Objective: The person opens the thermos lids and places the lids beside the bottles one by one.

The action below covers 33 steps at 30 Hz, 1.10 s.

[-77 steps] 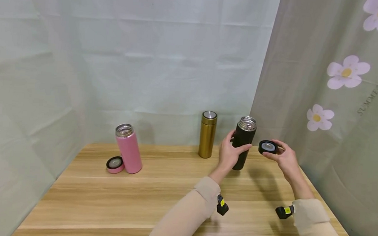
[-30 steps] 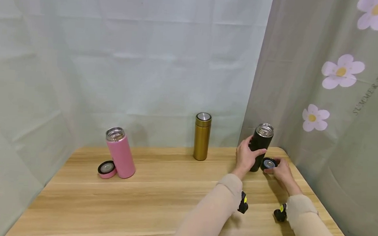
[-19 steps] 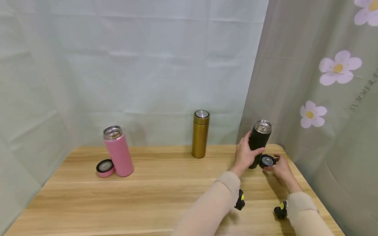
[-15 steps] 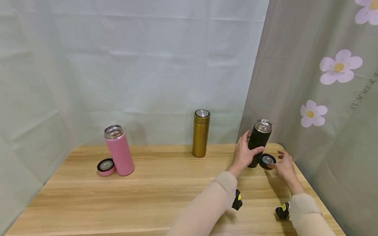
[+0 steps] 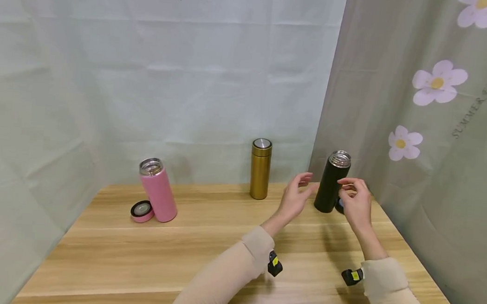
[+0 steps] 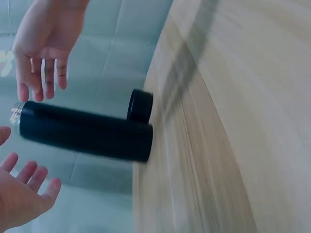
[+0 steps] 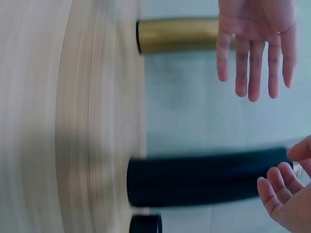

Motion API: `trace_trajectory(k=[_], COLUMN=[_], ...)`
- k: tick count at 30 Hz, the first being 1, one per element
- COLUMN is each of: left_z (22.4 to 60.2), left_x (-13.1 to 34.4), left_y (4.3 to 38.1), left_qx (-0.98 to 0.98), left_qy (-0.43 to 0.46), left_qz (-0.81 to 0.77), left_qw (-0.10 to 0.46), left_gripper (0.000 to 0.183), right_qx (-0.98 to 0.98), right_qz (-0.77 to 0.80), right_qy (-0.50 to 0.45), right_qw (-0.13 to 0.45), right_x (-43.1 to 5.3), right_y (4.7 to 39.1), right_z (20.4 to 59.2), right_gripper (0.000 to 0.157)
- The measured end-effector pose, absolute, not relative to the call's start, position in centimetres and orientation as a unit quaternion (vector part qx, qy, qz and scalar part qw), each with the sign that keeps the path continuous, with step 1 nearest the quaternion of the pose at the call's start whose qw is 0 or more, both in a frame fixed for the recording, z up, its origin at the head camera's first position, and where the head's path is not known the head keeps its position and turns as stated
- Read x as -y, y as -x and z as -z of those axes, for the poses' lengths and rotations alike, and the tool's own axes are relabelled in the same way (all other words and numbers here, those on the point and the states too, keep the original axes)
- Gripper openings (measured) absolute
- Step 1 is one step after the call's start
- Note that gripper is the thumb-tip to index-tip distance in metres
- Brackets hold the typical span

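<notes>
The black thermos bottle (image 5: 328,187) stands uncapped at the table's back right, its steel threaded mouth bare. My left hand (image 5: 294,198) is just left of it, fingers loosely bent, with a gap between them and the bottle. In the head view my right hand (image 5: 356,201) overlaps the bottle's right side, fingers curved and holding nothing. Both bent hands also show in the left wrist view, either side of the bottle (image 6: 82,130). The black lid (image 6: 140,106) rests on the table against the bottle's base; my right hand hides most of it in the head view.
A gold thermos (image 5: 260,171) with its lid on stands at the back middle. To the left, an uncapped pink thermos (image 5: 160,193) stands beside its upturned pink lid (image 5: 142,212). Cloth curtains (image 5: 214,85) hang behind and to the right of the wooden table (image 5: 157,258).
My right hand set the black lid down beside the bottle, let go and rose leftward. My left hand released the black thermos and drew away to the left.
</notes>
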<state>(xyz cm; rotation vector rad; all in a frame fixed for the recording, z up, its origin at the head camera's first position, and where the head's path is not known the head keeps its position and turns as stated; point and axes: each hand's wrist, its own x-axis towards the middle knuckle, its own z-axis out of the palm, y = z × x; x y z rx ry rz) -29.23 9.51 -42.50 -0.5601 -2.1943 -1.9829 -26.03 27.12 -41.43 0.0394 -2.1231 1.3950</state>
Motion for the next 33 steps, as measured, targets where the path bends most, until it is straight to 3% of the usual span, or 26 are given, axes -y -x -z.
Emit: trace_trajectory(k=[8, 18, 33], left_z=[43.1, 44.0, 43.6], left_x=[-3.3, 2.6, 5.7], left_y=[27.6, 26.6, 25.7], left_qx=[0.749, 0.76, 0.746], left_qy=[0.206, 0.184, 0.158], left_qz=[0.626, 0.617, 0.628], left_qw=[0.07, 0.096, 0.156], left_gripper=[0.04, 0.039, 0.036], right_qx=[0.817, 0.785, 0.751], right_qz=[-0.523, -0.591, -0.647], right_qy=[-0.084, -0.104, -0.094], right_qw=[0.228, 0.154, 0.094], right_x=[-23.6, -19.9, -16.2], right_y=[25.7, 25.7, 25.6], right_z=[41.9, 41.6, 41.7], right_gripper=[0.02, 0.02, 0.022])
